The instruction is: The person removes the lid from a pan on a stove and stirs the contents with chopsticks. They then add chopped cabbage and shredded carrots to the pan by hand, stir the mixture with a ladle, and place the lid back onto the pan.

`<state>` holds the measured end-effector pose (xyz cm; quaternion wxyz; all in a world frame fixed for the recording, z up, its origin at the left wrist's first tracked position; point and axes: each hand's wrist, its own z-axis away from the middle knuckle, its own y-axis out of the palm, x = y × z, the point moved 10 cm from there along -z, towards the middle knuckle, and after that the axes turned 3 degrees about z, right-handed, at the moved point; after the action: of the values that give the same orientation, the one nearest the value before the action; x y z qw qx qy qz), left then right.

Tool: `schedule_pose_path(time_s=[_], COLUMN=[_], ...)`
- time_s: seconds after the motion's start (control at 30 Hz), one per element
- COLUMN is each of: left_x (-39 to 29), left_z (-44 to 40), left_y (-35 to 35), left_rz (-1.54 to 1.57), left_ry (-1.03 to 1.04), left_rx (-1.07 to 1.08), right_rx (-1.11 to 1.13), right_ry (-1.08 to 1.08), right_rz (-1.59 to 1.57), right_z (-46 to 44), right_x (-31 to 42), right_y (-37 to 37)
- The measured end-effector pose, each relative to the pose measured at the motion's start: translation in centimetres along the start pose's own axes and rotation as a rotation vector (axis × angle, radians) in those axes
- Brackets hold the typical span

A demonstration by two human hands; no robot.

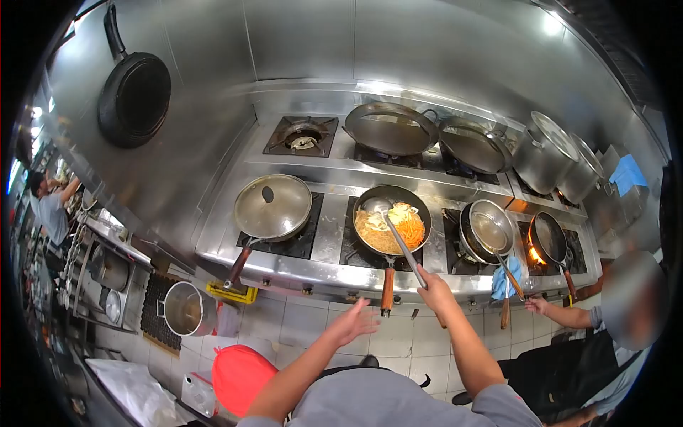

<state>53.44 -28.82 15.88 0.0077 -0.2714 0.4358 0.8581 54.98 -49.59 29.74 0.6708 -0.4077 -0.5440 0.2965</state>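
My right hand (435, 290) is closed around the handle of a long metal ladle (404, 245). The ladle's bowl rests among the food in a black frying pan (361, 197) on the front burner. Shredded orange carrot (409, 228), pale yellow pieces (404, 212) and light brown strands that look like noodles (378, 238) lie in separate heaps there. The pan's wooden handle (388, 288) points toward me. Left of that handle, my left hand (353, 324) hangs in the air with fingers apart, touching nothing.
A lidded pan (272, 206) sits on the left burner. Large woks (391, 128) and tall pots (544, 153) stand at the back. At right, flames (535, 255) burn beside a small pan (549, 236), near another person (569, 363). A metal pot (186, 308) is at lower left.
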Motion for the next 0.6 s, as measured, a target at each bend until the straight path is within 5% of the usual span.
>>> schedule_pose_path(time_s=[0.17,0.23,0.53,0.6], left_x=[-2.3,-2.2,-2.1,-2.8], left_z=[-5.1,-6.0,-6.5,-6.2], left_y=[8.2,7.4,7.7,7.6], left_rz=[0.108,0.034,0.063,0.05], left_ry=[0.062,0.092,0.204,0.213], left_rx=[0.105,-0.045,-0.118,-0.121], right_rx=[0.039,0.077,-0.117,0.249], right_ry=[-0.102,-0.101,-0.022,0.312], right_rz=[0.305,0.315,-0.005,-0.474], right_z=[2.6,2.6,1.1,3.4], right_x=[-3.5,-4.3,-6.3,-5.6], right_y=[-5.8,-8.4,-1.5,0.5])
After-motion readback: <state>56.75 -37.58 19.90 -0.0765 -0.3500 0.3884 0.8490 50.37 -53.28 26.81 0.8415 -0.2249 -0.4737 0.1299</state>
